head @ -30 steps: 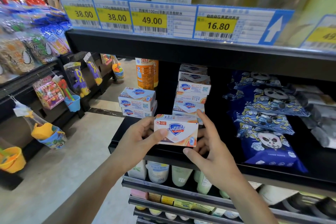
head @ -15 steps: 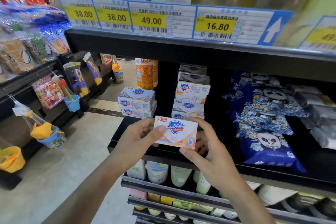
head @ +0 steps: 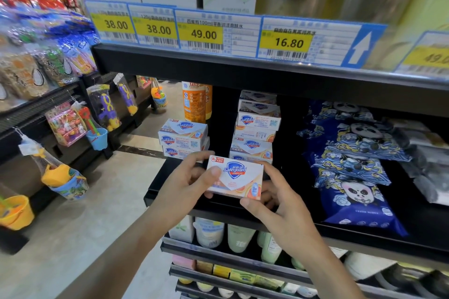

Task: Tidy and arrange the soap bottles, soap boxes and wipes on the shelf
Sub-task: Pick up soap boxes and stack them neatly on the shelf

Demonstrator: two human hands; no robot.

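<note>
A person's left hand (head: 187, 184) and right hand (head: 279, 204) pinch a single Safeguard soap box (head: 235, 177) between them just above the front edge of the black shelf (head: 364, 233), near its left end. The left thumb lies across the box's printed face and the right fingers brace its lower right corner and underside, so the logo tilts up toward the camera; the two-handed hold looks meant to square the box and turn its label outward before it is set down.

Just behind the held box, a tall stack of soap boxes (head: 255, 128) rises in the middle of the shelf, its layers slightly skewed and some turned edge-on, which suggests it has yet to be straightened. To its left, at the shelf's left edge, a shorter stack of two soap boxes (head: 183, 138) sits neatly, faces forward; it seems the likelier home for the box in hand.

Behind that short stack, toward the back of the shelf, stands an orange bottle (head: 194, 102), upright. Along the right half of the shelf, panda-print wipes packs (head: 352, 167) lie overlapped from front edge to back, like shingles, with grey packs (head: 427, 153) beyond them at the far right; what those hold cannot be told.

Yellow price tags (head: 204, 31) line the edge of the shelf above.
</note>
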